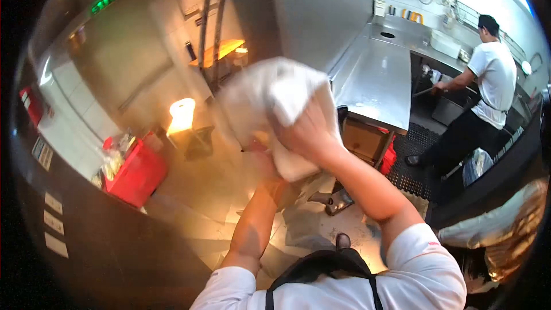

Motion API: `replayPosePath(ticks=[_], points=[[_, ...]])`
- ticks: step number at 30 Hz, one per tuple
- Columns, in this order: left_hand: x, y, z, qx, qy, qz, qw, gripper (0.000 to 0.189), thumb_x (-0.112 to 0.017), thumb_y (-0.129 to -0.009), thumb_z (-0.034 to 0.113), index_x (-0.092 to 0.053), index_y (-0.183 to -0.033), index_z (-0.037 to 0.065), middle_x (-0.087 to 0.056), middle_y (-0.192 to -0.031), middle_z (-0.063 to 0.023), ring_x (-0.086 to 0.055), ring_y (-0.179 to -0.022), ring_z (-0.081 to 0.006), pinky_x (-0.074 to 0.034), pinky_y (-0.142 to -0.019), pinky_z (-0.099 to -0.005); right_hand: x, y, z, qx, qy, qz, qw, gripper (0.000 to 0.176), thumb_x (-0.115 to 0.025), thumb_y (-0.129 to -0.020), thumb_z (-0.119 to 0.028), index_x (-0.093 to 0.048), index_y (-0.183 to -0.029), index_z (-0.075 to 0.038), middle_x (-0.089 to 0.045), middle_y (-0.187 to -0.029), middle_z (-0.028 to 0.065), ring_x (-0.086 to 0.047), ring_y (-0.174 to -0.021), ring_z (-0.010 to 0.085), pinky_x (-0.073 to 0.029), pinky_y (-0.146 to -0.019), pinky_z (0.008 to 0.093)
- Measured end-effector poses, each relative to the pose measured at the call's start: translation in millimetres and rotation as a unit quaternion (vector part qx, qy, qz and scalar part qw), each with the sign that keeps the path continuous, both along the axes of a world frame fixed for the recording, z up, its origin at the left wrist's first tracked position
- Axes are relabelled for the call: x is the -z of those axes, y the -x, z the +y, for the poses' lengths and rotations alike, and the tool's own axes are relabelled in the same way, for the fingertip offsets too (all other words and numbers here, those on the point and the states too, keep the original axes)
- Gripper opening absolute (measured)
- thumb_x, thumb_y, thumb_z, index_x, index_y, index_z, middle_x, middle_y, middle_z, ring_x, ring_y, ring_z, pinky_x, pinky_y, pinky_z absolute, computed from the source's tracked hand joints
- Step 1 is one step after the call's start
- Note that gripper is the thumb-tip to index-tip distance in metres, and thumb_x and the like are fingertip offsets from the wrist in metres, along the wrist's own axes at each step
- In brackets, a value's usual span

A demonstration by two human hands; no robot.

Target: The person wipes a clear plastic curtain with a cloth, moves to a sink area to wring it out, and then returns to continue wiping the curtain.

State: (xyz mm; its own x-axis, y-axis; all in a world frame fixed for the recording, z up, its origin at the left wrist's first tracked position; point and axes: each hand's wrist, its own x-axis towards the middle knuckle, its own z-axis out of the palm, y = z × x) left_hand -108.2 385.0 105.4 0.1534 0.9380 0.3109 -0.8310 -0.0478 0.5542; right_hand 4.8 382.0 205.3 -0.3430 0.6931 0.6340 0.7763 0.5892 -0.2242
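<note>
A whitish, tub-like thing (pixel 247 95) with a rounded edge is raised in front of me, smeared by motion. My right hand (pixel 310 129) grips a brighter white cloth (pixel 290 95) and presses it against the whitish thing. Below and to the left is my left hand (pixel 261 158), at the lower edge of the whitish thing. Its fingers are blurred and partly hidden, so I cannot make out their grip.
A steel counter (pixel 376 77) stands to the right. Beyond it a co-worker (pixel 491 74) bends over, holding a long handle, near a black rubber mat (pixel 418 149). On the left is a red crate (pixel 138 175) with packets in it. A metal item (pixel 340 201) lies on the floor.
</note>
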Motion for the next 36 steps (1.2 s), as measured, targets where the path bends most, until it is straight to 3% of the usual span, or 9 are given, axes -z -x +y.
replayPosePath(ticks=[4, 6, 10, 11, 12, 14, 15, 20, 36], points=[[-19, -68, 36, -0.245, -0.176, -0.281, 0.911, 0.09, -0.043, -0.088, 0.079, -0.028, -0.157, 0.023, -0.028, -0.162, -0.0124, -0.024, -0.149, -0.0329, -0.03, -0.113, -0.0633, 30, 12, -2, -0.111, -0.15, 0.022, 0.982, 0.054, -0.069, -0.081, -0.028, -0.058, -0.131, -0.011, -0.047, -0.142, 0.019, -0.035, -0.139, 0.0409, -0.024, -0.114, 0.0626], [-67, 24, 35, 0.148, -0.125, -0.118, 0.974, 0.099, -0.052, -0.078, 0.084, -0.03, -0.156, 0.027, -0.022, -0.162, -0.0174, -0.021, -0.146, -0.0473, -0.026, -0.112, -0.07, 91, 10, -10, -0.173, -0.1, -0.041, 0.979, 0.064, -0.069, -0.082, -0.036, -0.053, -0.14, -0.014, -0.049, -0.138, 0.0183, -0.035, -0.14, 0.0411, -0.024, -0.113, 0.0645], [-103, 8, 34, 0.196, -0.192, -0.038, 0.961, 0.113, -0.061, -0.069, 0.086, -0.022, -0.159, 0.028, -0.025, -0.161, -0.0186, -0.028, -0.142, -0.0485, -0.031, -0.114, -0.0618, 34, 9, 53, -0.178, -0.191, 0.094, 0.961, 0.059, -0.066, -0.081, -0.031, -0.057, -0.137, -0.013, -0.056, -0.133, 0.0156, -0.047, -0.129, 0.0379, -0.033, -0.106, 0.0578], [-100, 13, 40, 0.207, -0.039, -0.32, 0.924, 0.115, -0.055, -0.069, 0.09, -0.022, -0.159, 0.025, -0.028, -0.16, -0.0176, -0.031, -0.142, -0.0437, -0.029, -0.116, -0.0593, 22, 11, 77, -0.095, -0.257, 0.033, 0.961, 0.061, -0.066, -0.081, -0.035, -0.056, -0.137, -0.012, -0.054, -0.136, 0.0164, -0.044, -0.13, 0.0384, -0.031, -0.107, 0.0566], [-52, 35, 79, 0.294, -0.174, -0.072, 0.937, 0.133, -0.028, -0.071, 0.099, -0.014, -0.157, -0.001, -0.028, -0.159, -0.0178, -0.03, -0.146, -0.0335, -0.027, -0.119, -0.0421, -17, 2, 85, -0.127, -0.267, 0.056, 0.954, 0.061, -0.066, -0.08, -0.039, -0.06, -0.135, -0.013, -0.061, -0.128, 0.0137, -0.053, -0.121, 0.0354, -0.036, -0.101, 0.0558], [-82, 8, 73, 0.1, -0.218, -0.044, 0.97, 0.113, -0.026, -0.081, 0.09, -0.015, -0.158, 0.008, -0.03, -0.158, -0.017, -0.032, -0.143, -0.0384, -0.029, -0.116, -0.0518, -129, -6, 38, -0.118, 0.225, -0.094, 0.963, 0.062, -0.064, -0.082, -0.042, -0.057, -0.138, -0.013, -0.059, -0.134, 0.0135, -0.051, -0.127, 0.0333, -0.033, -0.108, 0.0538], [-107, -9, 65, 0.157, -0.266, -0.13, 0.942, 0.102, -0.027, -0.087, 0.084, -0.015, -0.159, 0.014, -0.03, -0.158, -0.0163, -0.033, -0.142, -0.0414, -0.031, -0.113, -0.0586, -62, 25, 60, -0.16, -0.198, 0.14, 0.957, 0.059, -0.062, -0.085, -0.039, -0.056, -0.14, -0.02, -0.052, -0.145, 0.0141, -0.045, -0.136, 0.0331, -0.027, -0.114, 0.0526], [-110, 23, 82, 0.131, -0.307, 0.008, 0.943, 0.102, -0.038, -0.08, 0.09, -0.014, -0.16, 0.032, -0.023, -0.162, -0.0155, -0.028, -0.146, -0.0414, -0.028, -0.115, -0.0615, 15, 24, 82, -0.179, -0.284, 0.168, 0.927, 0.046, -0.059, -0.084, -0.021, -0.063, -0.128, -0.011, -0.051, -0.143, 0.0203, -0.04, -0.139, 0.0391, -0.028, -0.113, 0.0559], [-59, 61, 67, -0.039, -0.213, 0.001, 0.976, 0.109, -0.061, -0.073, 0.069, -0.022, -0.158, 0.012, -0.026, -0.161, -0.0135, -0.028, -0.146, -0.0362, -0.022, -0.121, -0.0539, -83, 52, 106, -0.194, -0.064, 0.171, 0.964, 0.031, -0.064, -0.086, -0.019, -0.066, -0.11, -0.001, -0.063, -0.118, 0.0248, -0.056, -0.114, 0.044, -0.043, -0.099, 0.0477]])
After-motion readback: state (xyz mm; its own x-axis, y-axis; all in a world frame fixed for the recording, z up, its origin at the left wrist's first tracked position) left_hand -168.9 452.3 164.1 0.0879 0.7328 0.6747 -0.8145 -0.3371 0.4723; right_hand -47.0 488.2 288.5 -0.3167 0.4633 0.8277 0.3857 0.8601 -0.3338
